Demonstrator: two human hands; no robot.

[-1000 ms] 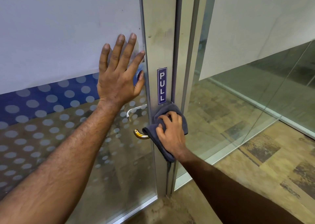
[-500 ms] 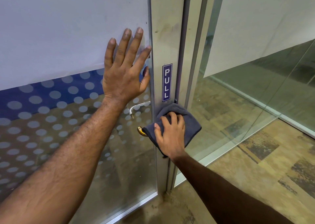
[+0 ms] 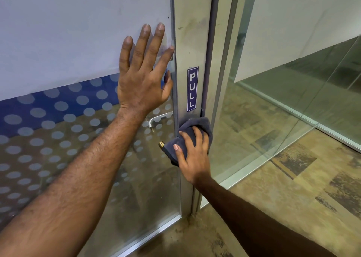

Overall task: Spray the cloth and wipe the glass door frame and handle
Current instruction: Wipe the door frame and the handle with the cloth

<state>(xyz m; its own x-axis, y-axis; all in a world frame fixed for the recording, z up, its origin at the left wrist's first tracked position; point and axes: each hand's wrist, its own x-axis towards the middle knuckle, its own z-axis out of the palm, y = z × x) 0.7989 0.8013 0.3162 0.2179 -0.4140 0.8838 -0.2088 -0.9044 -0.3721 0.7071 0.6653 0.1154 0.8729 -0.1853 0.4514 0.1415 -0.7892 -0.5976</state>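
A glass door with a vertical aluminium frame (image 3: 192, 41) fills the middle of the view; a blue PULL sticker (image 3: 192, 89) is stuck on the frame. My left hand (image 3: 143, 75) lies flat on the glass, fingers spread, just left of the frame. My right hand (image 3: 192, 155) presses a dark grey cloth (image 3: 198, 126) against the frame below the sticker. The cloth covers most of the brass handle; only its tip (image 3: 161, 144) sticks out at the left. A silver handle (image 3: 159, 118) shows through the glass on the far side.
The door glass (image 3: 58, 139) carries white film above, a blue band and frosted dots. A fixed glass panel (image 3: 273, 110) stands to the right of the frame, with a metal floor track (image 3: 332, 133). Patterned floor (image 3: 293, 198) lies at lower right.
My right hand has slid the cloth slightly leftward on the frame at the handle, and the cloth is more bunched under the fingers. My left hand stays flat on the glass.
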